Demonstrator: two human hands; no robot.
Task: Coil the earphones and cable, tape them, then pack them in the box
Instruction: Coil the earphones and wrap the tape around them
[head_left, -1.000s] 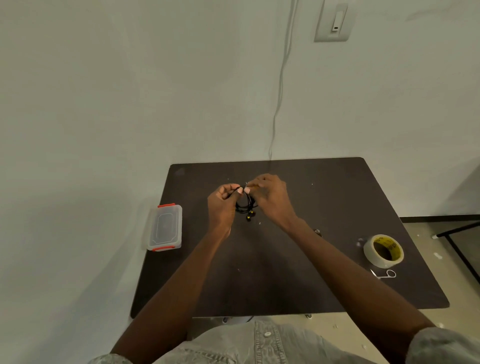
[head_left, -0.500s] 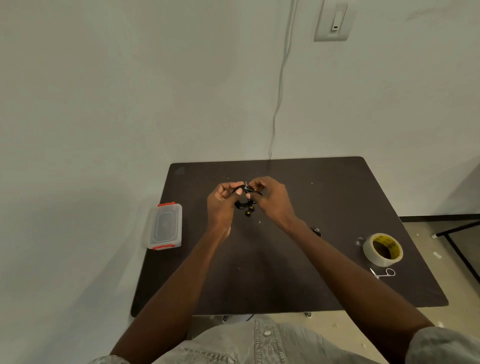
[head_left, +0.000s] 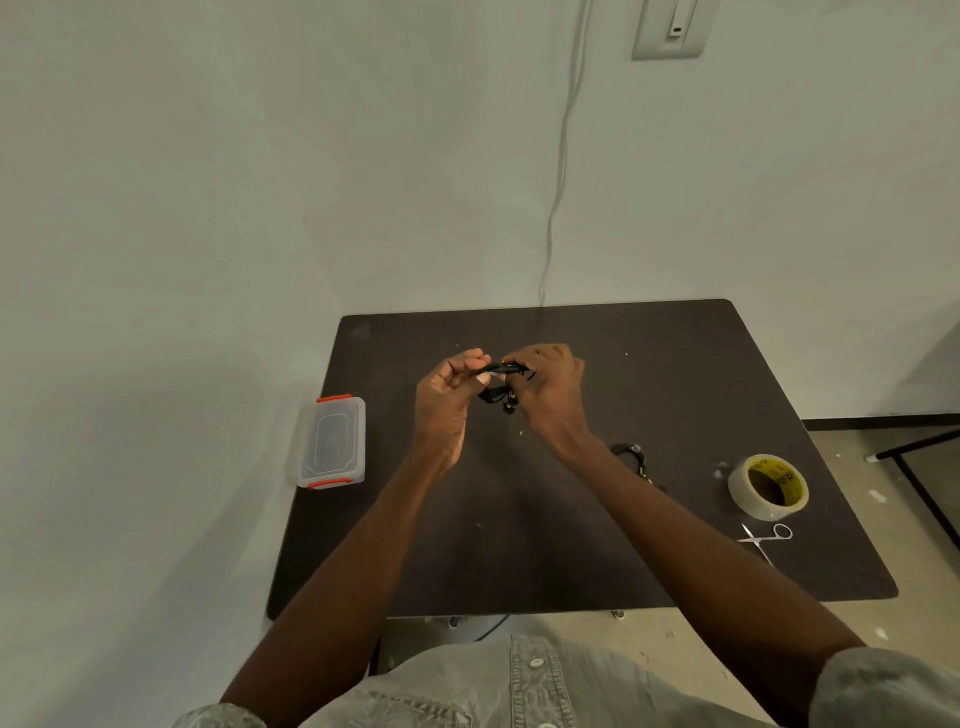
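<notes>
Black earphones (head_left: 500, 384) in a small bundle hang between both hands above the middle of the dark table (head_left: 571, 545). My left hand (head_left: 451, 396) pinches the left side of the bundle. My right hand (head_left: 550, 388) grips its right side, fingers curled over the wire; yellow-tipped earbuds dangle below. A second black cable (head_left: 635, 457) lies on the table, partly hidden behind my right forearm. The clear box (head_left: 332, 442) with red clips stands lidded at the table's left edge. A tape roll (head_left: 768, 486) sits at the right.
Small scissors (head_left: 767, 538) lie just in front of the tape roll. A white wall stands right behind and left of the table, with a thin cord (head_left: 558, 197) hanging down it. A black frame (head_left: 919, 467) stands on the floor to the right.
The loops have been squeezed into a tighter, flatter bundle. My right hand has shifted its fingers over the top of the wire; the left hand has stayed in place.
</notes>
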